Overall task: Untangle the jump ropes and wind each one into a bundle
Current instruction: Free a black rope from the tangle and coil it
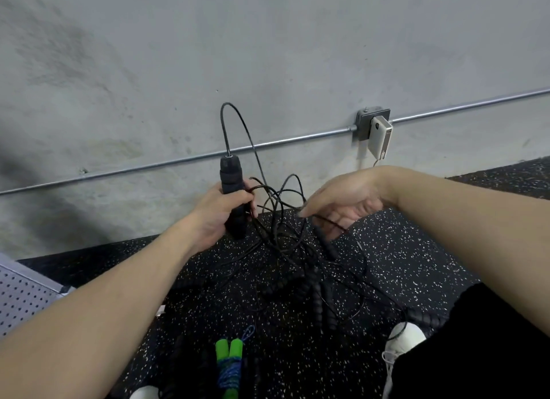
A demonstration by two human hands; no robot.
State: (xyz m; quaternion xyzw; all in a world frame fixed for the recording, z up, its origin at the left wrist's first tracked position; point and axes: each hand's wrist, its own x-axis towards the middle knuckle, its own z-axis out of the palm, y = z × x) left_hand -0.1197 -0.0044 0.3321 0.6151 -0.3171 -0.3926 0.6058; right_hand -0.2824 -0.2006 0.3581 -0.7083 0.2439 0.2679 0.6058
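Note:
My left hand (218, 212) grips an upright black foam handle (231, 180) of a thin black jump rope (282, 208), whose cord arcs up from the handle top and drops into a tangle. My right hand (342, 202) reaches into the loops palm down, fingers loosely curled around a strand; the grip is partly hidden. A black beaded rope (315, 288) lies tangled on the floor under the cords. A green-handled rope wound with blue cord (229, 363) lies bundled near the bottom.
Speckled black rubber floor (401, 250) meets a grey concrete wall (178, 56) with a metal conduit (297, 137) and an outlet box holding a white charger (379, 134). A perforated metal panel (20, 294) sits at left. White shoes (404, 337) show at the bottom.

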